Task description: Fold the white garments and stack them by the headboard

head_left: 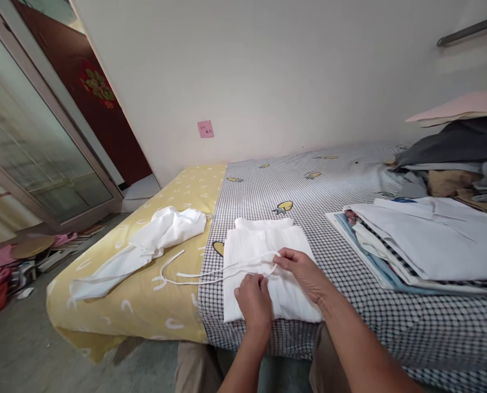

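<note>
We pinch white ties (pixel 186 283)
Right hand (pixel 299 266) closed on them; folded white garment (pixel 245 243) beneath; left hand (pixel 254 299) curled beside, hold unclear.

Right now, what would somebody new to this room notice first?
Probably the left hand and right hand at the white strings, over a folded white garment on the checked sheet. Next, a crumpled white cloth on the yellow sheet to the left, and a folded stack of clothes to the right.

A bed (pixel 251 188) bears folded white cloth (pixel 255 243), stacked clothes (pixel 431 237), perhaps a crumpled shirt (pixel 163 232).
</note>
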`<control>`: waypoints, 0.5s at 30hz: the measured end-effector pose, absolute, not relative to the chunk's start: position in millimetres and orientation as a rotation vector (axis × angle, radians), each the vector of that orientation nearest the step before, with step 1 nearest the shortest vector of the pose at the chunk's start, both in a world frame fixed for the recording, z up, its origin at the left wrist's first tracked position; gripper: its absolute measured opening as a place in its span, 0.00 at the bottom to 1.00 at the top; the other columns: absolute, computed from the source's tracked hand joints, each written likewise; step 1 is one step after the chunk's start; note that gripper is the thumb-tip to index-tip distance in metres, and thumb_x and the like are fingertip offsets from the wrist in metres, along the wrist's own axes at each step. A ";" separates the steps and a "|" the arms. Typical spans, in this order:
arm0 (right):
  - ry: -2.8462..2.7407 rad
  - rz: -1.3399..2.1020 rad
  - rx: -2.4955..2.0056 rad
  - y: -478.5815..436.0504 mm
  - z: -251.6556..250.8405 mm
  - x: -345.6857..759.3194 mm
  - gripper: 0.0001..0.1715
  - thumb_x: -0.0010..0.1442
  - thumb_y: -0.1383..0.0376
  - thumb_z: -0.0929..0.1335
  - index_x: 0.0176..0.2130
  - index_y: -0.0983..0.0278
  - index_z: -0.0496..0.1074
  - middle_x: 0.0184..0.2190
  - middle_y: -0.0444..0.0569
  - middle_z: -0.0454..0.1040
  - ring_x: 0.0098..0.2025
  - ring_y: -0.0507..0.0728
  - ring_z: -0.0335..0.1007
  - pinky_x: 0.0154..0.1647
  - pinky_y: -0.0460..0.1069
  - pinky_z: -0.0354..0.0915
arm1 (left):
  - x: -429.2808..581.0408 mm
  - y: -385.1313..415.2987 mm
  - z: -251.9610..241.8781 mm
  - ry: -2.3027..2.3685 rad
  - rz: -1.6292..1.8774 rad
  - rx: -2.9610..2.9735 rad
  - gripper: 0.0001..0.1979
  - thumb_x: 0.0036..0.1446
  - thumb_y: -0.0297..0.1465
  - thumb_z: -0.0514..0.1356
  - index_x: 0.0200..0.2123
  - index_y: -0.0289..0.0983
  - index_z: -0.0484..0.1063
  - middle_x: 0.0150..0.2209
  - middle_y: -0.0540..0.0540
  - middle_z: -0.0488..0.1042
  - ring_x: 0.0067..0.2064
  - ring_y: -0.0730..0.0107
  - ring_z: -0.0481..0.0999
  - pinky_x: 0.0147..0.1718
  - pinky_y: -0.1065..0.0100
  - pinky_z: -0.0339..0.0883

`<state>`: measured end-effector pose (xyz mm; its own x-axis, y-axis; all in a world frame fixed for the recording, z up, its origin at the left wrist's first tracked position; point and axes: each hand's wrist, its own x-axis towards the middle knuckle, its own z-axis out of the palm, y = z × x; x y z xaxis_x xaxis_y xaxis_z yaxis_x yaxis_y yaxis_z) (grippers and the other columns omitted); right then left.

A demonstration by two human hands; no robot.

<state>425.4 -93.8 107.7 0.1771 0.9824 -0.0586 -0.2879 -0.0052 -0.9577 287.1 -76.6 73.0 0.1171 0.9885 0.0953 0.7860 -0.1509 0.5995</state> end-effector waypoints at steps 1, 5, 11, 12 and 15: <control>-0.827 1.210 -1.057 -96.0 110.4 427.1 0.24 0.43 0.48 0.79 0.28 0.61 0.71 0.26 0.42 0.69 0.31 0.53 0.64 0.38 0.50 0.64 | 287.2 -77.0 72.7 1.718 0.675 2.014 0.11 0.64 0.30 0.54 0.38 0.39 0.78 0.42 0.45 0.80 0.48 0.59 0.76 0.46 0.59 0.57; -0.766 1.022 -1.002 -100.3 112.4 439.3 0.26 0.41 0.45 0.79 0.28 0.59 0.72 0.30 0.46 0.71 0.37 0.57 0.66 0.44 0.53 0.66 | 288.2 -78.3 70.3 1.720 0.668 2.075 0.11 0.65 0.30 0.54 0.38 0.39 0.77 0.44 0.45 0.80 0.49 0.60 0.76 0.46 0.58 0.57; -0.741 0.817 -1.005 -99.4 102.2 459.3 0.27 0.44 0.41 0.76 0.24 0.58 0.71 0.29 0.46 0.69 0.37 0.58 0.64 0.44 0.53 0.64 | 288.8 -77.9 62.9 1.729 0.668 2.170 0.13 0.67 0.30 0.51 0.39 0.39 0.77 0.44 0.44 0.79 0.48 0.60 0.75 0.46 0.58 0.56; -0.747 0.815 -1.032 -99.7 100.5 460.9 0.27 0.45 0.41 0.76 0.23 0.59 0.69 0.28 0.46 0.69 0.36 0.58 0.64 0.43 0.52 0.63 | 288.7 -77.5 61.3 1.730 0.672 2.189 0.13 0.67 0.30 0.51 0.39 0.39 0.76 0.44 0.44 0.79 0.48 0.60 0.75 0.46 0.58 0.56; -0.755 0.869 -1.166 -101.7 95.6 462.6 0.26 0.46 0.42 0.75 0.25 0.59 0.67 0.25 0.44 0.67 0.31 0.56 0.61 0.36 0.50 0.61 | 288.5 -76.7 57.6 1.731 0.686 2.236 0.13 0.67 0.30 0.51 0.40 0.40 0.76 0.44 0.44 0.79 0.48 0.60 0.74 0.46 0.58 0.55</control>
